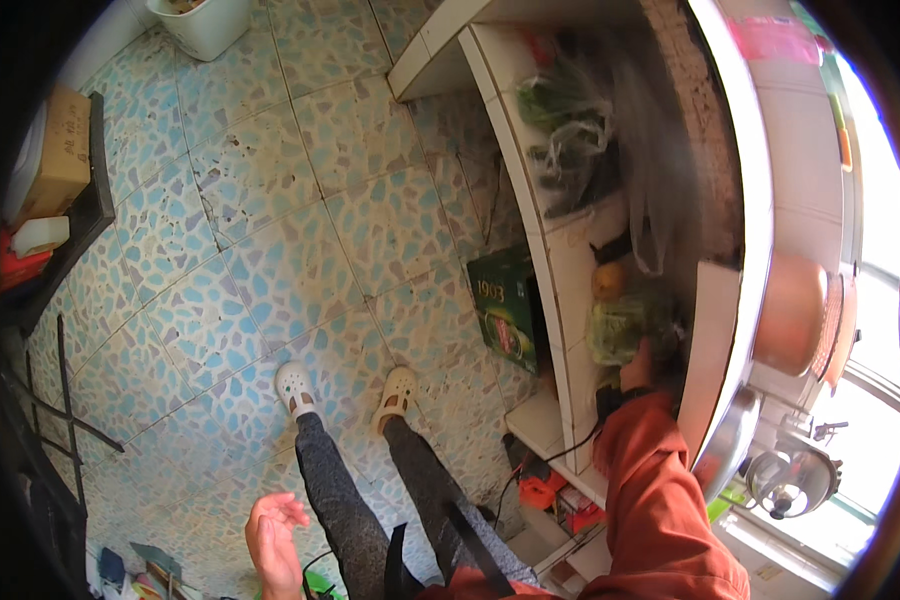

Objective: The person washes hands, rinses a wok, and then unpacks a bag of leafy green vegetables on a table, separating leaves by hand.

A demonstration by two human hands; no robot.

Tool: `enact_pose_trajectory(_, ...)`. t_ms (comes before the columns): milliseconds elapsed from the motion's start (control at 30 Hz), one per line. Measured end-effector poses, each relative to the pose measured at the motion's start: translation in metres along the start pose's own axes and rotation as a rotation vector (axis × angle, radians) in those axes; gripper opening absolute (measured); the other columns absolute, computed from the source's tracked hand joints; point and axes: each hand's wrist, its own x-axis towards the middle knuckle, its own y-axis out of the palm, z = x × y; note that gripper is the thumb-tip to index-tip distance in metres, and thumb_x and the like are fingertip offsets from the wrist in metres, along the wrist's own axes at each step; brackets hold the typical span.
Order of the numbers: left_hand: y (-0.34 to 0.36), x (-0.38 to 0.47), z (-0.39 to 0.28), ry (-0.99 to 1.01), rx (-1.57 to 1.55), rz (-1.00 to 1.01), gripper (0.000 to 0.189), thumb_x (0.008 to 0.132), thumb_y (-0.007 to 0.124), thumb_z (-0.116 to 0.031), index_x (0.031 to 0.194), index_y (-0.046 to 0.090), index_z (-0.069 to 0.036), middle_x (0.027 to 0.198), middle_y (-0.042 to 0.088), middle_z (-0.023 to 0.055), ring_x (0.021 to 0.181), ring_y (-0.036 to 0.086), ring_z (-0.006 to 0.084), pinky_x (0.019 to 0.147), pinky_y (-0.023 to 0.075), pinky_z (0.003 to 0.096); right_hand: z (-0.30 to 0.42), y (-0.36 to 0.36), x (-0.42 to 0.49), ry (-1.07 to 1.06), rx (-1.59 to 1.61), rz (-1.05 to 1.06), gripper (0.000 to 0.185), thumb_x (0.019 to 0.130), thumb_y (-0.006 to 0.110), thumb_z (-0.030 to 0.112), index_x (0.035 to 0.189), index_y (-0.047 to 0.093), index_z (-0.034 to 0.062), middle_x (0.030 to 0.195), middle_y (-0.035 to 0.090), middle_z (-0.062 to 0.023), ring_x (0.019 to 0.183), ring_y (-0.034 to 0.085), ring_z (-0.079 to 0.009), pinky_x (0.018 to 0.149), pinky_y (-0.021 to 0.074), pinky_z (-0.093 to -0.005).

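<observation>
My right hand [636,367] reaches into a tiled shelf [566,262] under the counter, the red sleeve [649,457] stretched in after it. Its fingers touch a wrapped green vegetable [616,330]; shadow and blur hide whether they grip it. Just beyond that lies a round yellow-orange fruit [609,281]. Farther along the same shelf are leafy greens [551,101] and a clear plastic bag [581,146]. My left hand [274,540] hangs over the floor beside my leg, holding nothing, with its fingers slightly bent and apart.
A green carton [504,307] stands on the floor below the shelf. On the counter are a terracotta-coloured pot [791,315] and a metal basin [729,442]. A black cable [570,450] hangs over the shelf edge. Across the floor stand a white bin [206,34] and a cardboard box [60,154].
</observation>
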Motion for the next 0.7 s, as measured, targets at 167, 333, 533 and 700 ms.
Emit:
enact_pose_trajectory(167,0.003,0.008,0.003,-0.037,0.004,-0.04,0.04,0.093,0.043,-0.034,0.106,0.054,0.002,0.088,0.058,0.009,0.077,0.054,0.0166,0.07,0.0436,0.0298,-0.056,-0.065,-0.001,-0.391,-0.716,-0.053,0.047,0.09,0.053,0.028,0.129,0.047,0.003,0.122,0.054,-0.0122,0.104,0.054,-0.0237,0.091,0.0426,-0.0326)
enact_pose_trajectory(333,0.006,0.015,-0.009,-0.019,0.026,0.0,0.04,0.091,0.047,-0.035,0.105,0.054,0.002,0.087,0.058,0.0094,0.075,0.055,0.0167,0.07,0.0438,0.0299,-0.077,-0.076,-0.026,-0.313,-0.513,-0.263,0.041,0.094,0.05,0.028,0.126,0.05,0.002,0.122,0.056,-0.0101,0.104,0.056,-0.0235,0.088,0.0452,-0.0347)
enact_pose_trajectory(533,-0.012,0.015,-0.009,0.009,0.042,-0.013,0.038,0.092,0.045,-0.03,0.108,0.054,0.002,0.095,0.057,0.0107,0.081,0.054,0.0173,0.071,0.0436,0.0299,-0.049,-0.022,-0.092,-0.122,0.365,-0.034,0.04,0.094,0.051,0.026,0.128,0.05,0.0037,0.123,0.055,-0.009,0.109,0.055,-0.0247,0.091,0.0461,-0.0398)
enact_pose_trajectory(700,-0.022,0.015,-0.003,0.007,0.159,0.068,0.037,0.09,0.047,-0.027,0.109,0.054,0.004,0.096,0.054,0.01,0.08,0.051,0.017,0.075,0.0431,0.0313,-0.051,0.005,-0.173,-0.355,-0.291,-0.374,0.033,0.088,0.062,0.014,0.116,0.056,-0.0025,0.111,0.055,-0.0055,0.101,0.051,-0.0154,0.089,0.0391,-0.0275)
